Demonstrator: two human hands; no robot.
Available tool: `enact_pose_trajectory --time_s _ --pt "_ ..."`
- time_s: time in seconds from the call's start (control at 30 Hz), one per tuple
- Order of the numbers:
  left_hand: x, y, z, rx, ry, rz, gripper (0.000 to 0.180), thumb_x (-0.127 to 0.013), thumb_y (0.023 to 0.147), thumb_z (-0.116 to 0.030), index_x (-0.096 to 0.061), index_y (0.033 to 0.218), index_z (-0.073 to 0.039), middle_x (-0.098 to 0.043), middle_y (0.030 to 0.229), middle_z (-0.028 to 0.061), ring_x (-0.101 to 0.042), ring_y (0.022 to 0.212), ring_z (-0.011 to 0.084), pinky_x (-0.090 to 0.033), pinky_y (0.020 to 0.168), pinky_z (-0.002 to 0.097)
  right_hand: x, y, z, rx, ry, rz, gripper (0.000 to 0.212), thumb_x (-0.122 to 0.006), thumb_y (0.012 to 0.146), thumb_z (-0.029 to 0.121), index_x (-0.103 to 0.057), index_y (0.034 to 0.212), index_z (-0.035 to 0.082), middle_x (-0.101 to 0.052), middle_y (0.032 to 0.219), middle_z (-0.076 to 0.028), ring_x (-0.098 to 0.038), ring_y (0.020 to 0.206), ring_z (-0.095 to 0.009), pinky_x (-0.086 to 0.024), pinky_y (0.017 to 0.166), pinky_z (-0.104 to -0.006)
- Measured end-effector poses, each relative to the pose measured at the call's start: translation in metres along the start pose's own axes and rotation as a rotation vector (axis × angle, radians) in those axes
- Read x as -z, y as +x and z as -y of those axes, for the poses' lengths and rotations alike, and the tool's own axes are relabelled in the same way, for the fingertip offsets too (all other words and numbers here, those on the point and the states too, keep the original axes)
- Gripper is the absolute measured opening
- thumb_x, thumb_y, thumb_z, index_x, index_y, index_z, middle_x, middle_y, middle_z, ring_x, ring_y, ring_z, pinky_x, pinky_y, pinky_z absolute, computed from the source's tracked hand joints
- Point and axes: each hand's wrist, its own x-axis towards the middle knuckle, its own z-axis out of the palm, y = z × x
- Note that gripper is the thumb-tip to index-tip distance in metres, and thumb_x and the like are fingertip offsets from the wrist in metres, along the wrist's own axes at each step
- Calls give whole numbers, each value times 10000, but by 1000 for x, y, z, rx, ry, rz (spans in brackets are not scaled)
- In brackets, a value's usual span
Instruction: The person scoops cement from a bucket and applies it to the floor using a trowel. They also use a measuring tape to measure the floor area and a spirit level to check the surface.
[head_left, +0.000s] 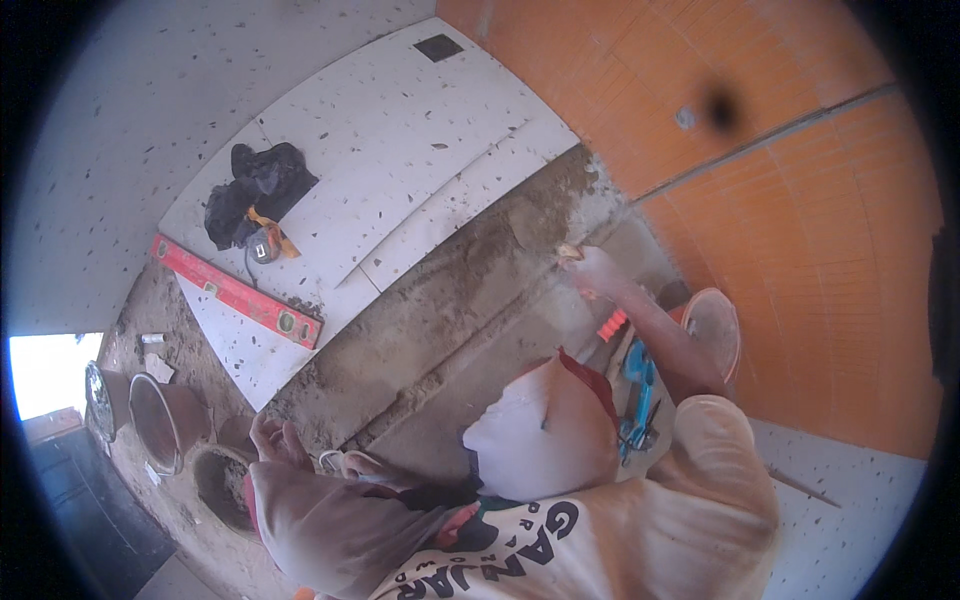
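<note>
One right-hand grip (594,271) closed on small tan piece (571,252) | left-hand grip (280,443) loosely curled, empty-looking, near bucket (200,477)

Dusty floor (400,345)'s got buckets (196,408) around 8 o'clock; speckled tiles (370,150) at 11 hold a black bag (272,172), red level (238,292).

Red spirit level (250,302) lies flat on the left part of the white speckled flooring (370,130). Just beyond it: crumpled black plastic bag (268,175), tape measure (262,247) up against it. Dark square (438,47) in the flooring at the far end. Orange brick wall (800,220) on the right, bucket (736,330) near its foot, turquoise tool (638,370) just left of that. Brown bucket (197,405) upright, near left on dirt.
</note>
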Motion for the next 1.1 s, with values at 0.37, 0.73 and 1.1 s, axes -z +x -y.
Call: enact_pose_trajectory --time_s 0.37,0.73,1.1 --pt "27 15 30 53 -16 -115 451 -648 943 -155 -460 1343 -65 -616 992 91 -618 879 194 -497 779 329 -25 18 -43 12 589 147 361 -633 931 411 -625 1068 78 -565 685 -6 -553 534 -119 -435 443 -293" --pt "25 27 19 15 74 -175 454 -651 942 -158 -465 1345 -61 -618 1013 95 -619 895 199 -499 793 333 -43 -14 -37 164 -390 -285 415 -611 920 359 -602 1146 10 -671 1004 -269 -651 926 -456 -510 810 -512" --pt "56 28 34 59 130 -280 458 -653 940 -160 -470 1347 -57 -620 1033 100 -620 910 203 -501 806 338 -30 32 -74 -83 314 -103 424 -596 933 419 -635 1082 24 -690 885 -231 -682 877 -410 -524 756 -476"
